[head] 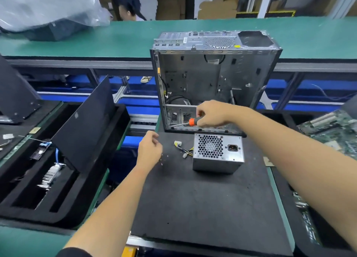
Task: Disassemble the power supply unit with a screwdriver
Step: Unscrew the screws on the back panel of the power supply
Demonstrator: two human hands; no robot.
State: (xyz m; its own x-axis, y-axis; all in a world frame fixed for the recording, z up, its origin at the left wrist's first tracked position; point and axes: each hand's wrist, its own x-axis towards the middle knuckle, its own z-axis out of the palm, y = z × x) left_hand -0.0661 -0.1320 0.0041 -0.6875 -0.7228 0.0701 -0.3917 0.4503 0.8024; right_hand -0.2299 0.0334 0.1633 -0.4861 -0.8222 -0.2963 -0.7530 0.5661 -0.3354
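A grey metal power supply unit [218, 153] sits on the black foam mat [202, 198], its fan grille and power socket facing up. Its yellow and black cable bundle [183, 149] trails to the left. Behind it stands an open, mostly empty computer case [214, 79]. My right hand [212, 113] grips a screwdriver [188, 122] with an orange and black handle, its shaft pointing left in front of the case's lower edge. My left hand [149, 150] hovers over the mat's left edge with loosely curled fingers, holding nothing. Several tiny screws [163, 159] lie beside it.
Black foam trays [58, 179] with parts and an upright black panel [85, 125] fill the left. A green circuit board [336, 129] lies at the right. A green conveyor table [116, 38] runs behind the case, with a plastic-wrapped item [48, 9] and a person beyond it.
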